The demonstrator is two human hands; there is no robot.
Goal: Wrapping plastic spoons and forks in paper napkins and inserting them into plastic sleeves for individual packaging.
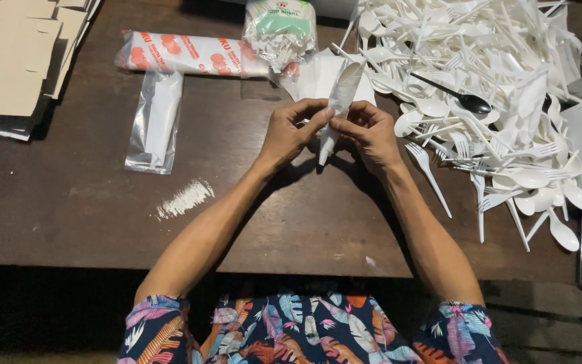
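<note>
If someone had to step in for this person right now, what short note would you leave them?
Left hand and right hand: both pinch one white wrapped bundle, which looks like plastic cutlery rolled in a napkin, held upright above the dark wooden table.
Supplies: large heap of loose white plastic spoons and forks to the right, with one black spoon on it. White napkins lie just behind the hands.
Done: one clear sleeve with a white item inside lies to the left.
Left: the bundle in hand is not yet in a sleeve; most of the heap is loose.
</note>
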